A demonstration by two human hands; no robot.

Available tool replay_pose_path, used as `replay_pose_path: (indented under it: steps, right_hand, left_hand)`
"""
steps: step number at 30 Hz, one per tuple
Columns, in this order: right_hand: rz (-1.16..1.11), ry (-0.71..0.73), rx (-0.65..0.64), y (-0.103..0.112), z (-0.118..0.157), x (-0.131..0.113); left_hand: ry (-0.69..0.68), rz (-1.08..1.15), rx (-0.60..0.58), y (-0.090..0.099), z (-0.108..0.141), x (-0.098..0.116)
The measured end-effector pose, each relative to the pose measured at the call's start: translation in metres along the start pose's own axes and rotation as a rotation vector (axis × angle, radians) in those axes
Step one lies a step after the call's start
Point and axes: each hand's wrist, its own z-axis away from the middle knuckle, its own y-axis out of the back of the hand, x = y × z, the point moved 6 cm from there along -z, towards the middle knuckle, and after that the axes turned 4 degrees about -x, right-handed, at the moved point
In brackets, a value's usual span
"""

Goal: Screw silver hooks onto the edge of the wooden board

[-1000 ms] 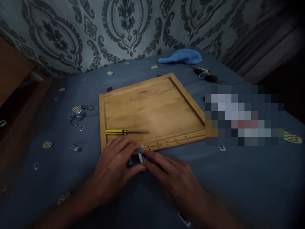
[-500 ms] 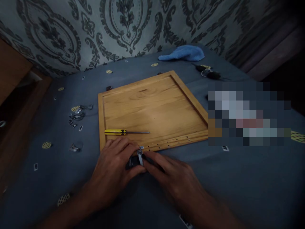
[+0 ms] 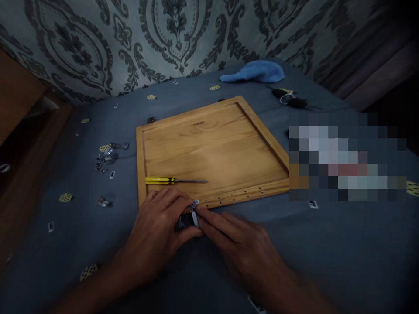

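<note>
Metal and small, a fitting (image 3: 194, 216) sits at the near edge of a framed wooden panel (image 3: 214, 150), a dark piece (image 3: 186, 222) beside it at nine o'clock, with twelve straight ahead of the person and the fitting as the centre of the dial. The left hand (image 3: 160, 218) reaches in from eight o'clock, its fingers curled over the dark piece and its thumb beneath, so that the fitting and the dark piece are held in a narrow gap between them. From four o'clock comes the right hand (image 3: 240, 235), fingers drawn close together and the tips touching the fitting; whether they pinch it I cannot tell. Small holes (image 3: 219, 203) run along the panel's near rail toward two o'clock. At eleven, just beyond the left fingers, a yellow-and-black screwdriver (image 3: 172, 180) lies on the panel, its shaft pointing right. Further out, all on the printed blue-grey cloth (image 3: 327, 248), one loose metal part (image 3: 104, 201) lies at nine and a cluster of metal parts (image 3: 109, 156) at ten. Past the panel's far edge, a small dark object (image 3: 151, 120) rests at eleven, a crumpled blue cloth (image 3: 258, 72) at one, and a dark item with a ring (image 3: 290, 99) between one and two. Pixelation hides what lies between two and three.
</note>
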Motion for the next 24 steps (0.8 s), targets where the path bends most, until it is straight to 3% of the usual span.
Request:
replay_pose_path:
  steps: [13, 24]
  right_hand:
    - [-0.013, 0.004, 0.012, 0.001, 0.0, 0.001]
    - [0.014, 0.003, 0.117, 0.01, -0.001, -0.001]
  left_hand:
    - [0.007, 0.01, 0.004, 0.0, -0.001, 0.001]
    - [0.008, 0.007, 0.002, 0.0, -0.002, 0.0]
